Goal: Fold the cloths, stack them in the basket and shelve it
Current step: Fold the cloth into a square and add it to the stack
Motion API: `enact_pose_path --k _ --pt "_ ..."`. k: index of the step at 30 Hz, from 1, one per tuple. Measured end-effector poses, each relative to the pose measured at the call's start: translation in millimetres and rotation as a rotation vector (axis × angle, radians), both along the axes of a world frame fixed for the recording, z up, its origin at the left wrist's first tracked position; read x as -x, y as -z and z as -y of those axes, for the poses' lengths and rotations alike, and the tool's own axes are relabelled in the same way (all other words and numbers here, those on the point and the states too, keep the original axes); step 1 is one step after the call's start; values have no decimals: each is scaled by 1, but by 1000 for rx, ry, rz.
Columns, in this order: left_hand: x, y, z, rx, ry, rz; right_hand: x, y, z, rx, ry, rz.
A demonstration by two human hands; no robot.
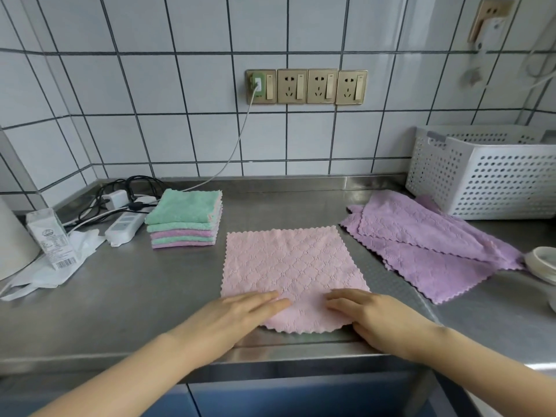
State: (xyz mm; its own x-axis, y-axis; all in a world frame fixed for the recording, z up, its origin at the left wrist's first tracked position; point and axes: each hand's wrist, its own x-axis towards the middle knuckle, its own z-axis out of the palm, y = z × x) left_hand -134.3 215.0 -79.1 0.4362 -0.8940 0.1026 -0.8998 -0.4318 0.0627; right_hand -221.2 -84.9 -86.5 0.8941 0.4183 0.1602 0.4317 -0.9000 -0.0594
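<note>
A pink cloth lies spread flat on the steel counter in front of me. My left hand rests palm down on its near left corner, fingers flat. My right hand presses its near right corner the same way. Neither hand grips anything. A stack of folded green and pink cloths sits at the back left. Two purple cloths lie loose and overlapping to the right. The white perforated basket stands at the back right against the tiled wall.
A power strip with tangled cables, a charger and a small carton on a white plastic bag crowd the left. A white bowl sits at the right edge. Wall sockets are above; the counter's front edge runs under my wrists.
</note>
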Motion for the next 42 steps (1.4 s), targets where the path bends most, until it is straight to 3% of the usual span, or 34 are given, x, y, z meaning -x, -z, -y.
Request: enact_pose_path --k 7,12,15,18,20,22,29,36,42 --pt "-20 12 -30 109 -226 -90 0 1 26 -80 153 -28" --pt "-11 1 -51 236 -291 -345 21 -17 34 -333 259 -140" --pt "-2 -21 -60 318 -357 -570 36 -37 28 -629 216 -231" --pt "-1 -37 -54 574 -394 -668 30 -48 25 -1053 262 -284" --pt "-12 -38 -43 789 -523 -815 11 -52 22 -1239 349 -261" --pt "-32 -30 -30 840 -686 -916 -19 -47 22 -1350 469 -246" --pt "-61 13 -4 800 -889 -662 -68 5 25 -1145 886 -209" --pt "-66 11 4 768 -806 -397 -68 6 21 -1071 884 -71" --pt "-72 19 5 723 -861 -305 -67 6 21 -1023 881 -47"
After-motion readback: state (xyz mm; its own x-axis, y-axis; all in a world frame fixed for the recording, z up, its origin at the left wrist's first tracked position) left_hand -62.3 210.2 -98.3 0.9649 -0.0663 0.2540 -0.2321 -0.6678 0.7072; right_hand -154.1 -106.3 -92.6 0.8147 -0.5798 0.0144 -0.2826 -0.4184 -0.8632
